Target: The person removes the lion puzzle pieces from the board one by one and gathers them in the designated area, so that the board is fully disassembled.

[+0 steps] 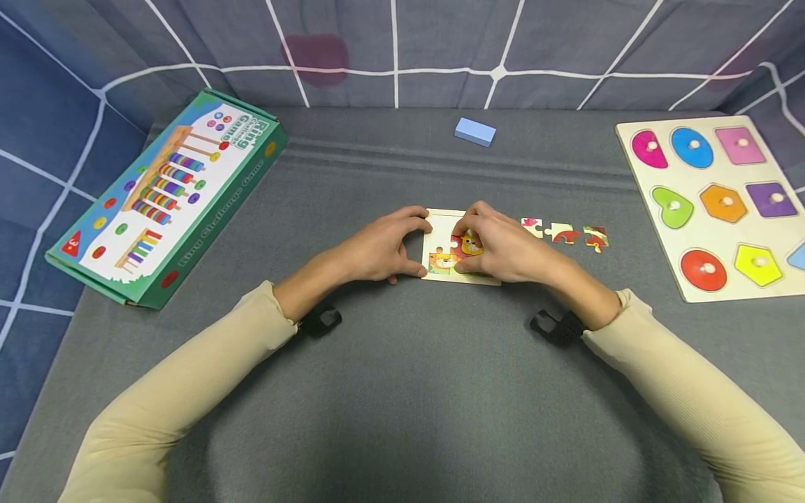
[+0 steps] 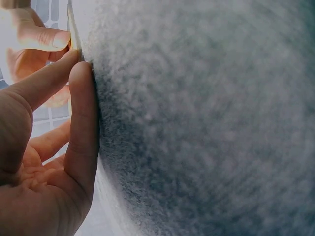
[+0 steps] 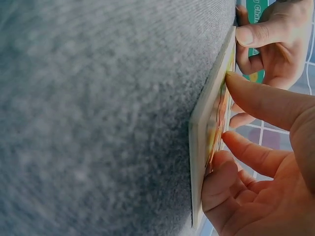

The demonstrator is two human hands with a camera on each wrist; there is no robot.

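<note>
- Grey surface (image 1: pixel 390 391), fabric-like, w/ blue cloth backdrop (image 1: pixel 434 42) behind.
- L hand (image 1: pixel 385 244): thumb + fingers curved, gripping L side of puzzle board (image 1: pixel 442 222).
- R hand (image 1: pixel 503 244): thumb + index pinching yellow-faced piece (image 1: pixel 470 243) on the board.
- Puzzle board: on surface, approx. centre, between both hands; only partly filled.
- Handling (est.): light, stiff, prob. thin wood; might slide if pushed, so best held by its edges. Pcs. small + light; pinch by the sides.
- Loose pcs. (image 1: pixel 560 231): 3, in a row just R of R hand.
- Further out: blue block (image 1: pixel 474 131) nr. back, ring game box (image 1: pixel 166 195) far L, knobbed shape board (image 1: pixel 723 234) far R.
- Surface looks matte, w/ creases nr. back; backdrop has white grid lines.
</note>
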